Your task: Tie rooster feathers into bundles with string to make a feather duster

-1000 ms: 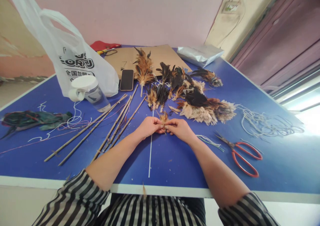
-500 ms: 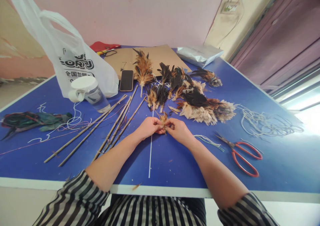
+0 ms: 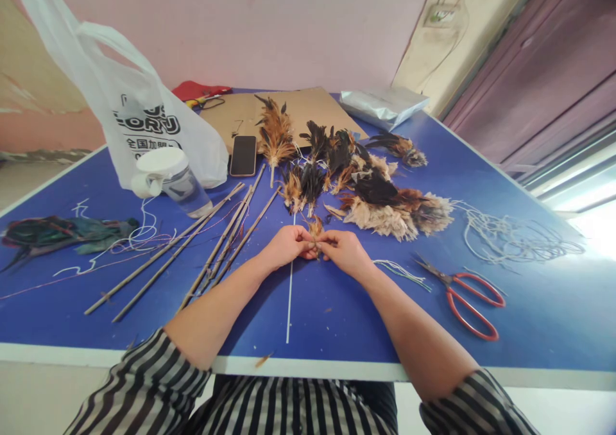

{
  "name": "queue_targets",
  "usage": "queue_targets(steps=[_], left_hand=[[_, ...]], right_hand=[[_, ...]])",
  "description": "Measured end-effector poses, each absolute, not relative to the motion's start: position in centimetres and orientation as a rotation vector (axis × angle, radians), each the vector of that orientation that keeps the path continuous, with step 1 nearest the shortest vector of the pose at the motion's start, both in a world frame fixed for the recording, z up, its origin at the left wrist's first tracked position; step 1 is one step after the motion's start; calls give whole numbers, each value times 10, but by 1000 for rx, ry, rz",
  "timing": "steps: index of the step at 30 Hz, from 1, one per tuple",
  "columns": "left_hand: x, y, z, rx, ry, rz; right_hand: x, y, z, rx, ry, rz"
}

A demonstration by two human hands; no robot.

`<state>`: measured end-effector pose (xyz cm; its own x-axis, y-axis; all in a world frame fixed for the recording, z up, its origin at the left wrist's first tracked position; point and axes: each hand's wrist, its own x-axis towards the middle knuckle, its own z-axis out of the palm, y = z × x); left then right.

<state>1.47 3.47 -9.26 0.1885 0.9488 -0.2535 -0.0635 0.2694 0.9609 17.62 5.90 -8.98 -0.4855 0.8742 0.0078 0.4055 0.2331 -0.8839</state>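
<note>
A small brown feather bunch (image 3: 316,225) stands upright between my two hands, its lower end pinched at the fingertips. My left hand (image 3: 291,244) is closed on its left side, and my right hand (image 3: 341,247) is closed on its right side. The fingertips of both hands nearly meet and hide the base of the bunch. Just beyond them lie black and brown feather bunches (image 3: 312,181), with a larger heap of cream and dark feathers (image 3: 385,213) to the right. White and green threads (image 3: 402,273) lie beside my right wrist.
Red-handled scissors (image 3: 452,282) and tangled string (image 3: 514,236) are on the right. Thin sticks (image 3: 226,242) lie left of centre. Farther back are a lidded cup (image 3: 178,178), a plastic bag (image 3: 144,114), a phone (image 3: 244,156), cardboard (image 3: 231,117) and a silver packet (image 3: 382,104).
The fingertips of both hands have shifted very slightly around the base of the small bunch. Everything else lies as before.
</note>
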Motion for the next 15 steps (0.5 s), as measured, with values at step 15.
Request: queue_targets(steps=[15], left_hand=[[16,36,-81,949,1210,884]], right_hand=[[181,59,-85,-997,-2135,1023]])
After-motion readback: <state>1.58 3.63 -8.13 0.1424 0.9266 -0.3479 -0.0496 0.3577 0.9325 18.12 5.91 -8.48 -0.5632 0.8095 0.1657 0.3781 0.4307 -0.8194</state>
